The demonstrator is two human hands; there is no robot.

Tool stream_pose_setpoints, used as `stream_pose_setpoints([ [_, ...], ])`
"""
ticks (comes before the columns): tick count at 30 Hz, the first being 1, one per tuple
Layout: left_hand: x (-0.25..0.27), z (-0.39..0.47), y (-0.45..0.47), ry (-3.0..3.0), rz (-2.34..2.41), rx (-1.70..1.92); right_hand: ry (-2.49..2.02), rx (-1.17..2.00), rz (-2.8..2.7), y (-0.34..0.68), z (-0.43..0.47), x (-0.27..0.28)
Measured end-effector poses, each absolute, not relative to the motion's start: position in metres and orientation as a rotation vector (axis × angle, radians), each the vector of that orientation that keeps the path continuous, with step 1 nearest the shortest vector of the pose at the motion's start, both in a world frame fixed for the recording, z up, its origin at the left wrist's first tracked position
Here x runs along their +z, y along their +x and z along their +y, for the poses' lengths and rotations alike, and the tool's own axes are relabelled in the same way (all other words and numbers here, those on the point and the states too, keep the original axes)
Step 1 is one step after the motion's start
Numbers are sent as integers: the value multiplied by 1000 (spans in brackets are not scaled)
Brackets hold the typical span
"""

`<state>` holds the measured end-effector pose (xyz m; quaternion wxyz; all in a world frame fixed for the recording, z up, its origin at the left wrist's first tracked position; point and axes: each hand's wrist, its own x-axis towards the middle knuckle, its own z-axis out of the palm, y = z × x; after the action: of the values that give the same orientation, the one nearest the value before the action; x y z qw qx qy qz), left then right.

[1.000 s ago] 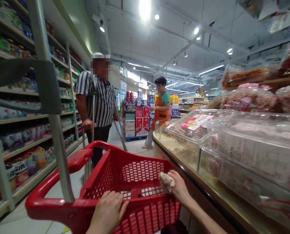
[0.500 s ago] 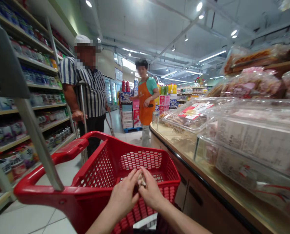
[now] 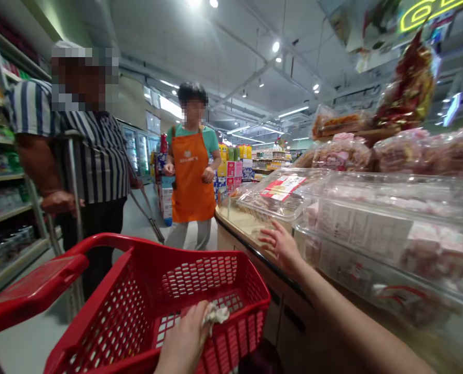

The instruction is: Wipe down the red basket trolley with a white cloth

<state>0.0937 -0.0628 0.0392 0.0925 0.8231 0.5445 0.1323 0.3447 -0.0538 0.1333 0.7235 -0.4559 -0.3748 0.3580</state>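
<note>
My left hand [image 3: 187,332] is closed round a crumpled whitish wad [image 3: 216,314], perhaps tissue or thin wrapping, above the near rim of a red plastic shopping basket [image 3: 146,291] with slotted walls. To the right, my right hand [image 3: 280,244] reaches over the counter edge [image 3: 250,246] with its fingers spread and nothing in them. Just beyond it lies a clear plastic food tray [image 3: 289,200] with a red and white label. Clear lidded boxes [image 3: 356,223] of packaged food are stacked to the right of that hand.
A person in a striped shirt [image 3: 95,156] stands on crutches at the left, behind the basket. Another person, in an orange apron [image 3: 192,176], faces me by the counter's end. Stocked shelves [image 3: 5,208] line the left side, and bagged goods [image 3: 340,150] are piled on the right.
My hands, together on the wad half a second ago, have parted. The left keeps the wad, while the right has moved out over the counter. The aproned person is nearer, and my view has swung right.
</note>
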Motion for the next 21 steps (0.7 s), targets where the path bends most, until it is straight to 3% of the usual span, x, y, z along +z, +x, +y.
stream_pose_setpoints([
  [4,28,-65,102,2382,1501,699,-1176,757,-1457,285,-88,46],
  [7,23,-66,110,2358,1327,754,-1090,767,-1420,243,-99,3],
  [11,29,-68,102,2635,1364,501,-1204,671,-1308,242,-86,2],
  [16,43,-61,88,2740,1549,127,-1446,647,-1421,315,-90,11],
  [21,42,-35,79,2697,1621,-55,-2080,756,-1355,381,-191,-56],
])
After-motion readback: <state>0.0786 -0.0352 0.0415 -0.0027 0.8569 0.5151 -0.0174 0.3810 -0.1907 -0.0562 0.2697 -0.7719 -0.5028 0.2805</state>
